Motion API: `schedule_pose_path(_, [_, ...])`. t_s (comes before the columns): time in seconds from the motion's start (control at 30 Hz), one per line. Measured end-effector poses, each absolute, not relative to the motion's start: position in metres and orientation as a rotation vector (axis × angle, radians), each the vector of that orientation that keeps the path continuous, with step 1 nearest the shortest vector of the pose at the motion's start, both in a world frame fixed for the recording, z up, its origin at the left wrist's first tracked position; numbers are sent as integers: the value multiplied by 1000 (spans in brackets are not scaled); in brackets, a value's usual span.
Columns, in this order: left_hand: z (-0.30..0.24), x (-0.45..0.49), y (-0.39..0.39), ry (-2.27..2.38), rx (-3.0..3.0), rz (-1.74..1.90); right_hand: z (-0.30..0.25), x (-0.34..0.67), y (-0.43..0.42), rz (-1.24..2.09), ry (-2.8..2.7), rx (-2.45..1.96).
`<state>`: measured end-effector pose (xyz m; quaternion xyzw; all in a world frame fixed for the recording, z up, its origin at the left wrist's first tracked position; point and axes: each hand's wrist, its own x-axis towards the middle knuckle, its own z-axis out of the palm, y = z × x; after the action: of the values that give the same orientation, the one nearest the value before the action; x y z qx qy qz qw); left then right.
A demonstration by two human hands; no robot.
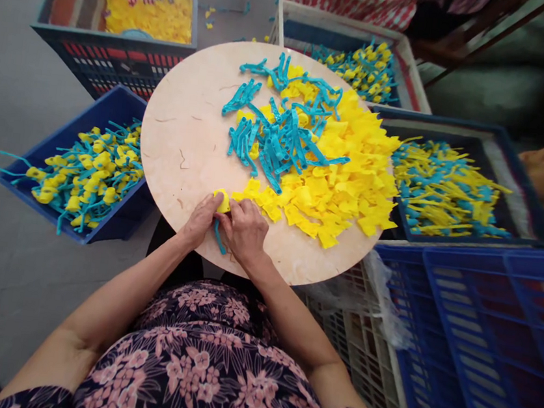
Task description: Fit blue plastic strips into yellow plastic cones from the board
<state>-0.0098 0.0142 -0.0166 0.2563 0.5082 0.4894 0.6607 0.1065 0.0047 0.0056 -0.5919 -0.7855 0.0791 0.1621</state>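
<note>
At the near edge of a round table (170, 146), my left hand (200, 221) pinches a small yellow fabric piece (222, 200). My right hand (247, 229) is closed against the other side of the same piece. A blue strip (220, 236) hangs down between the two hands, its upper end hidden by the fingers. Beyond them lies a tangled heap of blue strips (284, 140). A wide pile of yellow pieces (349, 173) spreads over the table's right side, its near tip close to my right hand.
A blue bin (112, 228) at left holds yellow-and-blue assembled pieces. A crate (114, 35) with yellow pieces stands at back left. Two more bins of assembled pieces, a pale-rimmed one (292, 26) and a dark one (474, 237), sit at right. Blue crates (479, 319) stand near right.
</note>
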Motion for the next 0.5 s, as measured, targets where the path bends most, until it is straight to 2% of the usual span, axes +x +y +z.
schedule_pose_path(0.27, [-9,-22,24,1038,482,920,8,136,22,583,-2170,-1521])
schedule_pose_path(0.5, [-8,-22,25,1084,497,877,11,129,28,627,-2189,-1437])
